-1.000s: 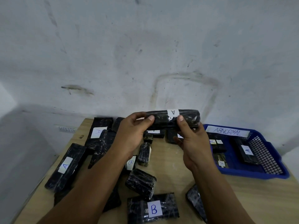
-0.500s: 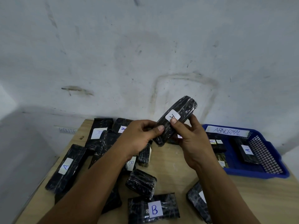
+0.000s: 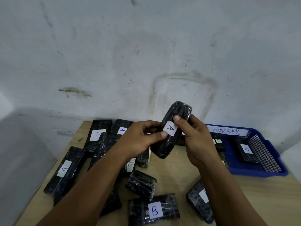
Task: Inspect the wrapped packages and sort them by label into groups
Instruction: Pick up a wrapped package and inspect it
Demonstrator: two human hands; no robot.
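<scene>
Both hands hold one long black wrapped package (image 3: pixel 176 115) above the table, tilted with its far end up and its white "A" label facing me. My left hand (image 3: pixel 140 139) grips its lower part, thumb beside the label. My right hand (image 3: pixel 197 141) grips the upper part, thumb pressed on top. Packages labelled A (image 3: pixel 65 170) lie at the left and back left. A package labelled B (image 3: pixel 154 210) lies at the near edge. An unlabelled-looking roll (image 3: pixel 140 183) sits in the middle.
A blue plastic basket (image 3: pixel 260 172) marked "ABNORMAL" stands at the right, with a package labelled A (image 3: pixel 246 150) and smaller ones inside. Another wrapped package (image 3: pixel 201 202) lies near my right forearm. The wooden table (image 3: pixel 175 170) meets a white wall behind.
The held package has turned from level to steeply tilted, its label now facing me. Both hands stayed on it, shifting their hold as it rotated.
</scene>
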